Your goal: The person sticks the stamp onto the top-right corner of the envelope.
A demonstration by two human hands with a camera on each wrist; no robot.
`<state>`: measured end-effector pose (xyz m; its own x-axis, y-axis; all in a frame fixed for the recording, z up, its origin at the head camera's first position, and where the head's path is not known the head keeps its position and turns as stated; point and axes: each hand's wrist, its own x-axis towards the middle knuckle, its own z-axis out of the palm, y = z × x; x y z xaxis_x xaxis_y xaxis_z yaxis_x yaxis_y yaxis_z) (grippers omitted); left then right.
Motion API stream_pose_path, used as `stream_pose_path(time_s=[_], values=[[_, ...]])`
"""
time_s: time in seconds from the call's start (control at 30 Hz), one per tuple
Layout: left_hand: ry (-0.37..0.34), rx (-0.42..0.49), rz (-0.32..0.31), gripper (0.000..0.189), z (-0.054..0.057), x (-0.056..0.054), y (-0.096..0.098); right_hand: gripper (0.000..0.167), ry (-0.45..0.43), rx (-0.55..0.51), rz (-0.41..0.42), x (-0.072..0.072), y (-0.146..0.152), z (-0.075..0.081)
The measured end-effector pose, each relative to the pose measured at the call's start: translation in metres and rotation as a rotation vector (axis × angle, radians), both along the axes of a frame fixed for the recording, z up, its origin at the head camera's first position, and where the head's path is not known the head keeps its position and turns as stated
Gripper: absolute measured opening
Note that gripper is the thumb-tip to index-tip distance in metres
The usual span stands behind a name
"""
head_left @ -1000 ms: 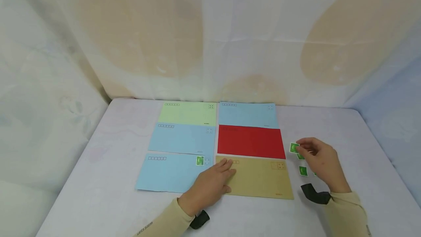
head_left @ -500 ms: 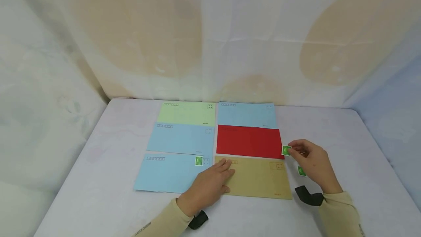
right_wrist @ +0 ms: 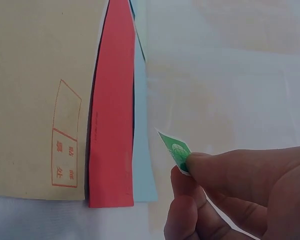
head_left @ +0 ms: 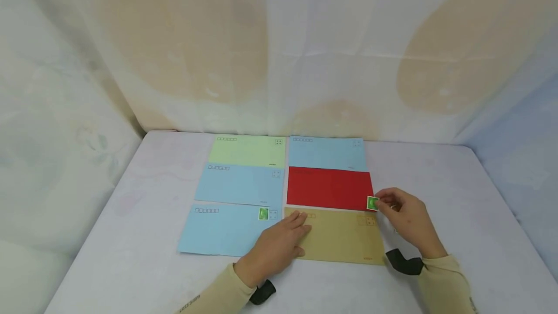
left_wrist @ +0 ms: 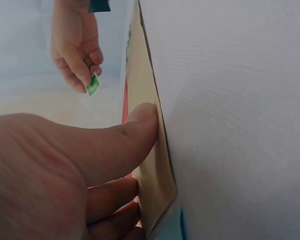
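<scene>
Between the thumb and fingertips of my right hand point(head_left: 405, 219) is a small green postage stamp point(head_left: 372, 203) with a white border. It is held up, apart from the paper, and in the head view it overlaps the lower right corner of the red envelope point(head_left: 329, 187). The right wrist view shows the stamp point(right_wrist: 175, 151) tilted, beside printed boxes on the brown envelope point(right_wrist: 30, 110). My left hand point(head_left: 275, 243) rests on the left part of that brown envelope, fingers spread and thumb point(left_wrist: 140, 125) lying along its near edge. Loose stamps right of the envelopes are mostly hidden by my right hand.
A lower left blue envelope point(head_left: 218, 231) carries one green stamp point(head_left: 263, 213) beside its printed box. Behind it lie another blue envelope point(head_left: 240, 185) and a light green one point(head_left: 248, 151). One more blue envelope point(head_left: 324, 153) lies behind the red one. Curtains surround the white-covered table point(head_left: 457, 197).
My right hand has carried the pinched stamp left, from above the loose stamps to the corner of the red envelope. My left hand has stayed in place on the brown envelope.
</scene>
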<state>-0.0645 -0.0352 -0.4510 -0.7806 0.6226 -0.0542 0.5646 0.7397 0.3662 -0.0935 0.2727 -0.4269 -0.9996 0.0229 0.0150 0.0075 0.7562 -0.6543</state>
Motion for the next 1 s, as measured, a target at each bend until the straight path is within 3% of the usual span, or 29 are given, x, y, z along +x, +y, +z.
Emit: stream_pose_path(time_s=[1.0], values=[[0.008, -0.017, -0.01, 0.054, 0.004, 0.001, 0.0, 0.014, 0.001, -0.023, 0.117, -0.002, -0.009, -0.012]])
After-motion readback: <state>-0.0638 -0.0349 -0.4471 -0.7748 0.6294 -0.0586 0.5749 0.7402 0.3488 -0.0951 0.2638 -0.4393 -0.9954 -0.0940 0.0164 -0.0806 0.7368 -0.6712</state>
